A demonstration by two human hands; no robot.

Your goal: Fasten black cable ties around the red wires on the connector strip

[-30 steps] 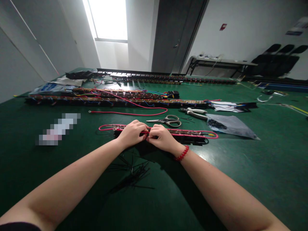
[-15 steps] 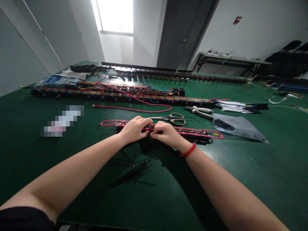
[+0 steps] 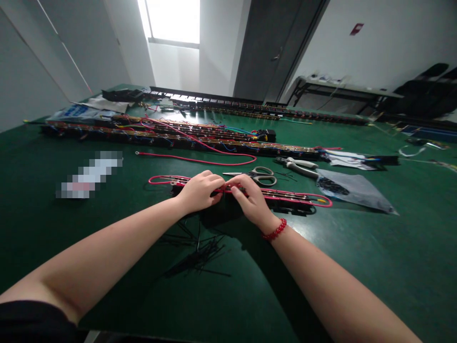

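A narrow wiring harness [image 3: 289,196], with red cable looped at both ends, lies crosswise on a dark strip before me. My left hand [image 3: 203,189] is closed round its middle from above, thumb on the near side. Close beside it, my right hand [image 3: 248,195] bends its fingers over the harness, fingertips meeting the left ones. Its thumb lies on the near side; whatever the fingertips hold is hidden. Just beyond the harness lie scissors [image 3: 264,176]. A loose pile of thin black cable ties [image 3: 200,256] is spread on the near side.
Behind the scissors are pliers [image 3: 302,166] and a clear bag [image 3: 357,190] with black contents. A loose red cable [image 3: 200,161] and long wired strips [image 3: 171,138] stretch across the green table [image 3: 410,257]. A blurred-out item [image 3: 89,176] lies at left.
My right hand has loosened its pinch: its fingers now reach farther over the harness and its thumb has moved away from the fingertips. The left hand has hardly moved. The view has shifted slightly.
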